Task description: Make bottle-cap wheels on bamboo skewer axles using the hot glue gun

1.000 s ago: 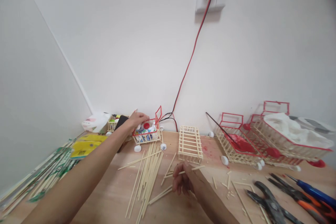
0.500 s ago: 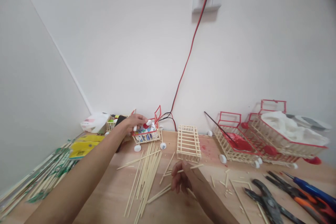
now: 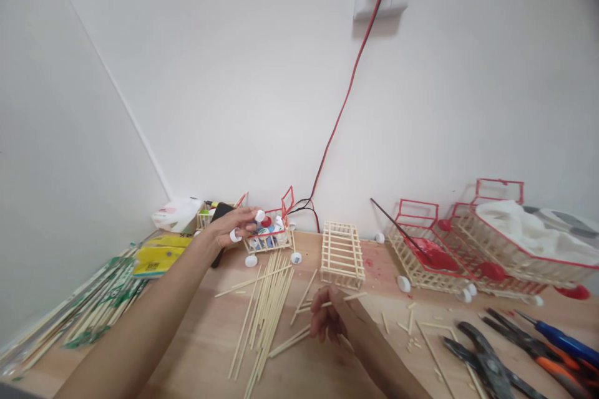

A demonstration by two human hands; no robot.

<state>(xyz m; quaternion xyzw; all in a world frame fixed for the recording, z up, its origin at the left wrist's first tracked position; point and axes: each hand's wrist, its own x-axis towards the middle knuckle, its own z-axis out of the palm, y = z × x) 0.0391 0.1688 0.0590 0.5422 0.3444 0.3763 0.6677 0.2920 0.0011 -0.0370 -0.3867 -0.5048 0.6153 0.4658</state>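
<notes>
My left hand (image 3: pixel 238 224) is closed on white bottle caps. One bottle cap (image 3: pixel 259 216) sits at the fingertips, and a second cap (image 3: pixel 235 235) is tucked by the lower fingers. Just right of it stands a small stick cart (image 3: pixel 269 243) with a red rim, red handle and white cap wheels; caps fill its basket. My right hand (image 3: pixel 334 318) hovers low over the table, fingers curled, a thin wooden stick (image 3: pixel 354 296) running through its grip. Beyond it lies a slatted stick frame (image 3: pixel 342 255) without wheels. Loose sticks (image 3: pixel 269 305) lie between the hands.
Two larger carts stand at right: one (image 3: pixel 421 268) with red contents and a dark rod, another (image 3: pixel 538 252) with white cloth. Pliers (image 3: pixel 486 355) and a blue-handled tool (image 3: pixel 566 340) lie at front right. Yellow packets (image 3: pixel 161 255) and bundled sticks (image 3: pixel 100 305) are left.
My left hand has drawn back left from the cart's basket, with the white caps in it. My right hand has barely moved. The whole view has shifted slightly.
</notes>
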